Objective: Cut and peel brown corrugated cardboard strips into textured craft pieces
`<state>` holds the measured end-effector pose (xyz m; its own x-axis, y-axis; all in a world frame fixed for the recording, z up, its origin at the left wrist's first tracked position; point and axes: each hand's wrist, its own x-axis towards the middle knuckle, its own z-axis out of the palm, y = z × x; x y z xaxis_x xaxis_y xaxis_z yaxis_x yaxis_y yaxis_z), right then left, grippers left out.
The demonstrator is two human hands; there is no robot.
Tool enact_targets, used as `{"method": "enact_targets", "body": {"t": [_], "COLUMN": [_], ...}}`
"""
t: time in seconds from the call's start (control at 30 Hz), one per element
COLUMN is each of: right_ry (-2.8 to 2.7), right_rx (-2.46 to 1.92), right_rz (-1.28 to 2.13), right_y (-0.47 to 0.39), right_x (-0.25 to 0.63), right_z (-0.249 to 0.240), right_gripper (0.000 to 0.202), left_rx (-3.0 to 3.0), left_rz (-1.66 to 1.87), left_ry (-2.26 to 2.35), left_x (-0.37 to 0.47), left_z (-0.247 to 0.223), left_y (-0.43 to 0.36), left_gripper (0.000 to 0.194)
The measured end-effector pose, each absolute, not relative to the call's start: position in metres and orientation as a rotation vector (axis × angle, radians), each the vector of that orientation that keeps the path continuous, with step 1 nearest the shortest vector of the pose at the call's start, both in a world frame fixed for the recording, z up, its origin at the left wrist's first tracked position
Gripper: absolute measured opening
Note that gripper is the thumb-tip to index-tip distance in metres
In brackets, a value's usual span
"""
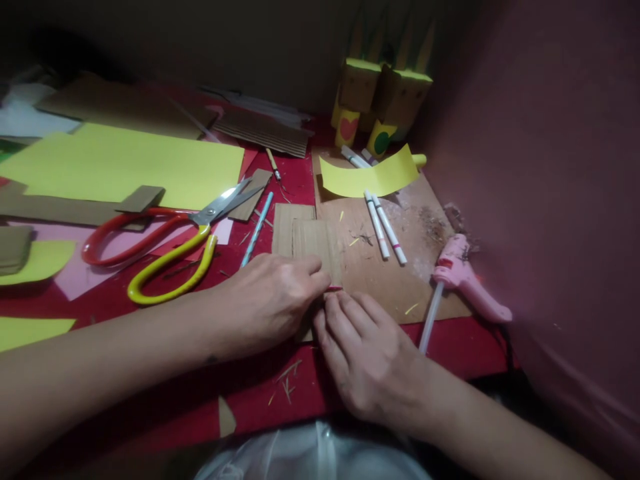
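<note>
A small rectangular piece of brown cardboard point(316, 240) lies over another cardboard piece point(283, 223) on the red cloth. My left hand point(273, 293) is closed at the near end of the upper piece, fingers curled under and mostly hidden. Against it, my right hand point(367, 350) pinches the same end, its fingers bent together. A thin pink edge point(334, 288) shows between the two hands; what it belongs to is hidden. Left of my hands lie a light blue pencil-like stick point(257, 230) and large scissors point(170, 233) with one red and one yellow handle, blades apart.
Right of the hands, a brown board point(365, 267) carries white markers point(384, 227) and a curled yellow paper point(373, 175). A pink glue gun point(463, 277) rests at its right edge, near the wall. Yellow sheets point(150, 160) lie left. Cardboard figures point(383, 90) stand behind.
</note>
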<state>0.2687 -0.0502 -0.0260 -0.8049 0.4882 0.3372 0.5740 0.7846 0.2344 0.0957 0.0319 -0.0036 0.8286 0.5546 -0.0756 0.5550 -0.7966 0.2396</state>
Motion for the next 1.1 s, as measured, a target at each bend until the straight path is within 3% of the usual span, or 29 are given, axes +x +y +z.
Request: {"method": "enact_targets", "body": {"t": [0.43,1.1], "right_ry": [-2.719,-2.520], "right_rx": [-0.847,-0.954], "right_rz": [-0.577,-0.355], "right_y": [-0.056,-0.051], "right_x": [0.270,0.271], "right_z": [-0.032,-0.043], "right_gripper": [0.038,0.030], "left_rx": [2.852,2.938], "left_rz": [0.071,0.231], "left_ry": [0.842,0.808], "left_x": [0.093,0.088], "left_z": [-0.006,-0.016], "left_y": [0.027,0.028], "left_gripper": [0.017,0.016]}}
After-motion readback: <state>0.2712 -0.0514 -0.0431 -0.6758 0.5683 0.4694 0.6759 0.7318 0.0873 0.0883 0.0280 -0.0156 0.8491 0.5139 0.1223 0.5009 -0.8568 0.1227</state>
